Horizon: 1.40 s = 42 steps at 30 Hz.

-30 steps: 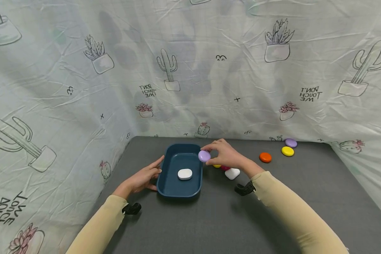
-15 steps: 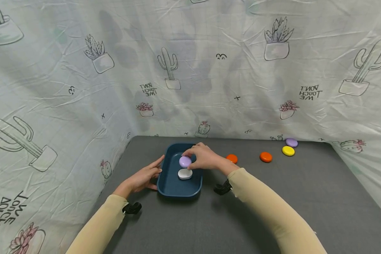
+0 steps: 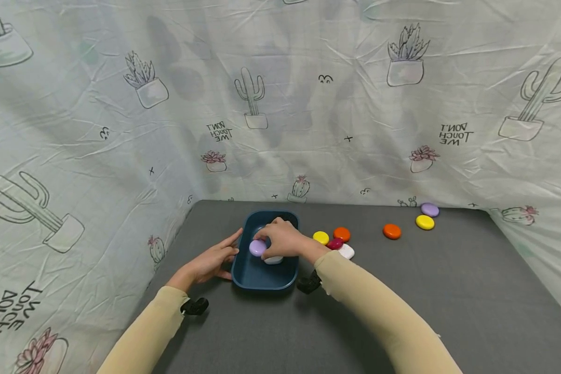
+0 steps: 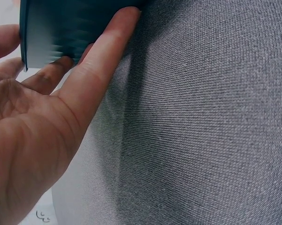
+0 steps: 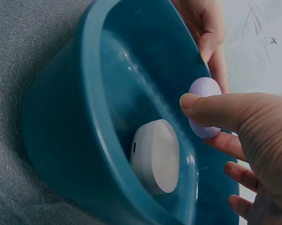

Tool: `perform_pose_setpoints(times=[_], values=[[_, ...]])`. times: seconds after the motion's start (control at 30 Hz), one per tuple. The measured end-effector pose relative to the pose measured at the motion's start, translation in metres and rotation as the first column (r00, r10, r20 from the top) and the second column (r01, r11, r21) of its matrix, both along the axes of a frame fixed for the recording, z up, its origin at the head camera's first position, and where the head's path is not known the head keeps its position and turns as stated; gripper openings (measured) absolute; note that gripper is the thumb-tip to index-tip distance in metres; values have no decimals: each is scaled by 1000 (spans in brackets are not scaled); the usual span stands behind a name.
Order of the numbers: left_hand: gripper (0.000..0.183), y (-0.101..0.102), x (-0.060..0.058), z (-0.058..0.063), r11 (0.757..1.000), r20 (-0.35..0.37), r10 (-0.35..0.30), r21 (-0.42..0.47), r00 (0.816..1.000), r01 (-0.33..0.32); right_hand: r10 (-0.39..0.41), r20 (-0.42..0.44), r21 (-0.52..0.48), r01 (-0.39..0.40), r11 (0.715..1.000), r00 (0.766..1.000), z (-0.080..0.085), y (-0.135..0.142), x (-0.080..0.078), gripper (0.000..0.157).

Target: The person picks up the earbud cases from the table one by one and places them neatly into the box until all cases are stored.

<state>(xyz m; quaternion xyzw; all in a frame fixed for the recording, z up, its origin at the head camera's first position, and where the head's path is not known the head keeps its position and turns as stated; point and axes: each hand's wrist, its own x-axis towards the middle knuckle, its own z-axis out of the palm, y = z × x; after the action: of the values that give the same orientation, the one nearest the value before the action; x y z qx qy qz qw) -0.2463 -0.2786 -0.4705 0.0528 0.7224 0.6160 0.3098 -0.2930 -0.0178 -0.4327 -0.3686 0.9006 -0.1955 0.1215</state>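
My right hand (image 3: pixel 282 238) pinches a glossy, rounded purple disc (image 3: pixel 257 248) between thumb and fingers, over the inside of a dark blue rectangular tub (image 3: pixel 264 285). In the tub lies a white oval case (image 5: pixel 162 159) with a small dark slot in its side, resembling an earbud case. The right hand partly covers it in the head view. My left hand (image 3: pixel 210 264) rests against the tub's left outer wall. Its thumb (image 4: pixel 101 65) lies stretched along that wall in the left wrist view, with fingertips up at the rim.
Right of the tub, a yellow disc (image 3: pixel 321 238), an orange disc (image 3: pixel 342 234), a dark red piece (image 3: pixel 335 243) and a white piece (image 3: pixel 346 252) lie close together. Farther right are another orange disc (image 3: pixel 392 231), a yellow disc (image 3: pixel 425 222) and a purple disc (image 3: pixel 430 210). Printed cloth surrounds the table.
The right hand has carried the purple disc from the tub's right rim leftward over its inside, past the white case. The left hand and the tub have stayed in place.
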Motion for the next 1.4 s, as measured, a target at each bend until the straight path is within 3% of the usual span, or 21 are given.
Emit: perform_pose_setpoints(times=[0.3, 0.7, 1.4], values=[[65, 1, -1, -1, 1000, 7, 13, 3, 1000, -13, -12, -3, -7, 12, 1000, 1000, -6, 3, -2, 58], [66, 1, 0, -1, 999, 12, 36, -8, 999, -36, -57, 0, -125, 56, 991, 998, 5, 32, 3, 56], [66, 2, 1, -2, 998, -1, 60, -19, 998, -60, -211, -6, -252, 203, 946, 977, 18, 139, 5, 58]])
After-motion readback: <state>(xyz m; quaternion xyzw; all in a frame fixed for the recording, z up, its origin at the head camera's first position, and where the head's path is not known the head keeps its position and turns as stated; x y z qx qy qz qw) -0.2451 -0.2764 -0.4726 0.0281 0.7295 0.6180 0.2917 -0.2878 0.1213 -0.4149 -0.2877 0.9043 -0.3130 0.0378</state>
